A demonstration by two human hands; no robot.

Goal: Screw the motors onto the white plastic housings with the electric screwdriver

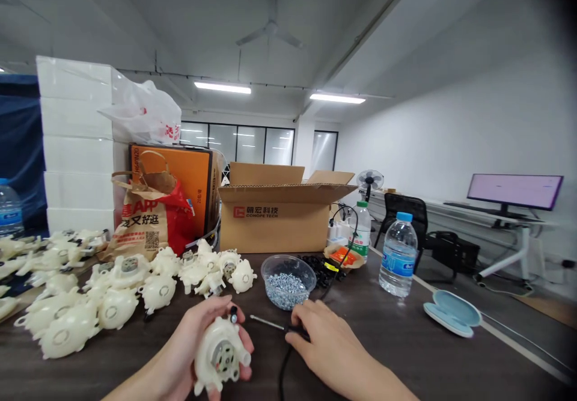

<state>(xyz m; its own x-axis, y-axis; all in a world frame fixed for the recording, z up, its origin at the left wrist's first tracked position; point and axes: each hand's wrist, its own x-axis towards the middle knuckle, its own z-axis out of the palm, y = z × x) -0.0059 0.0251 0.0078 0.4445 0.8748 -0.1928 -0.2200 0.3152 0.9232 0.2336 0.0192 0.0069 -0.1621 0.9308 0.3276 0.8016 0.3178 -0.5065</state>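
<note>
My left hand (192,344) is wrapped around a cream plastic pump housing (219,353) with a metal motor face, held just above the dark table near its front edge. My right hand (322,338) lies on the table to the right, its fingers curled over the black handle of a corded screwdriver (270,324). The screwdriver's metal shaft points left toward the housing. Just beyond both hands stands a clear plastic bowl of screws (288,281).
Several more cream housings (135,293) are heaped on the left of the table (406,341). Behind stand a cardboard box (277,214), a paper bag (142,220), white foam boxes, a pile of black parts (322,269) and two water bottles (398,255). A blue glasses case (453,312) lies right.
</note>
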